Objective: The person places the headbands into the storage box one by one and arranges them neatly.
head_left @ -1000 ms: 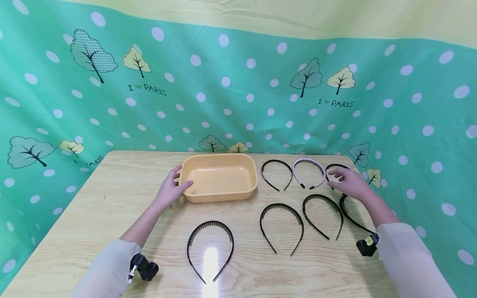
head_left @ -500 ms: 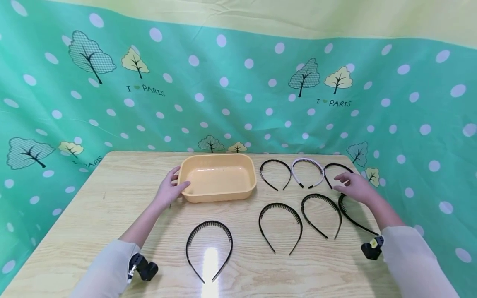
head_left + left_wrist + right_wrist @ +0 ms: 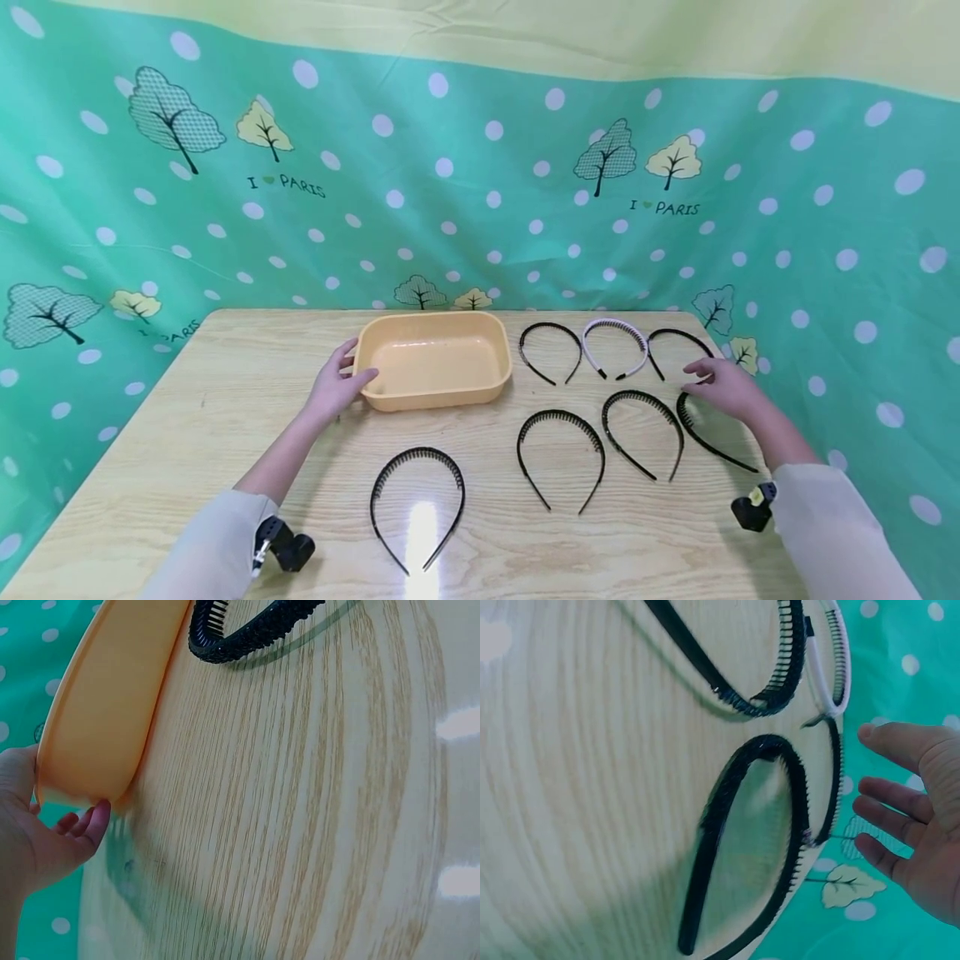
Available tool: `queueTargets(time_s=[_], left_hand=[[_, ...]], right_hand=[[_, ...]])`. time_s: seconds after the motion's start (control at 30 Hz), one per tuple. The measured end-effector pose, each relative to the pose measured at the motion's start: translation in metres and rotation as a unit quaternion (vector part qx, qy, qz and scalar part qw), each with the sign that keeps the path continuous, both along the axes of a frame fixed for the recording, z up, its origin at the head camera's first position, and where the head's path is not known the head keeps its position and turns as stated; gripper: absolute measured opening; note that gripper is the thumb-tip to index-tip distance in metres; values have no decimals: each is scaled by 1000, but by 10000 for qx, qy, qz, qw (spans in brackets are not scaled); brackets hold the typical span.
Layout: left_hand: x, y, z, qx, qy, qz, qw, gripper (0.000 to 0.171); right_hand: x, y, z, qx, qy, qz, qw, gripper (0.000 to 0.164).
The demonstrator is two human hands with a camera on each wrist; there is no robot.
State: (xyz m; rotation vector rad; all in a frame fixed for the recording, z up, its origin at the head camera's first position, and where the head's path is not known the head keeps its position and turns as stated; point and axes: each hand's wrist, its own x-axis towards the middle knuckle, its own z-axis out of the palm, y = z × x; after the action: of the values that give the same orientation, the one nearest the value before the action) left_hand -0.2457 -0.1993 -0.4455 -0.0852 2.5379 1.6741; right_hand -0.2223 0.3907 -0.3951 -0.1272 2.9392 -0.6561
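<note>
My left hand [image 3: 337, 385] grips the left end of a peach plastic basin [image 3: 432, 401], thumb over the rim and fingers at the outer wall. In the left wrist view, fingertips [image 3: 99, 814] touch the basin's underside edge. My right hand [image 3: 726, 387] hovers above the table's right side with fingers spread and nothing held. Below it lies a black toothed headband [image 3: 712, 825], partly hidden by the hand in the head view. Another black headband [image 3: 678, 332] lies just behind, beside a lilac headband [image 3: 615, 322].
Several more black headbands lie apart on the wooden table [image 3: 225, 433]: one at back centre [image 3: 551, 325], two front right, including this headband [image 3: 561, 412], and one front centre [image 3: 417, 451]. A green dotted cloth [image 3: 450, 208] hangs behind and to the right.
My right hand has moved a little right and towards me, from over the back right headband to over the front right one. The left hand keeps its hold on the basin.
</note>
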Motion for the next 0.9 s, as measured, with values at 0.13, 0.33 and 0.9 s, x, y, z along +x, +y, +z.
queueTargets(time_s=[0.13,0.33,0.9], left_hand=[[0,0,-2,64,-4,-13,10000,77],[0,0,-3,80,10,3,10000,78],[1,1,0,212,-66,10,9998,78]], right_hand=[[3,9,-8,-57,82,-102,9999,45],[8,23,-21,-120,82,-479,9987,47],[13,38,-43,-252,304,-1132,9928,49]])
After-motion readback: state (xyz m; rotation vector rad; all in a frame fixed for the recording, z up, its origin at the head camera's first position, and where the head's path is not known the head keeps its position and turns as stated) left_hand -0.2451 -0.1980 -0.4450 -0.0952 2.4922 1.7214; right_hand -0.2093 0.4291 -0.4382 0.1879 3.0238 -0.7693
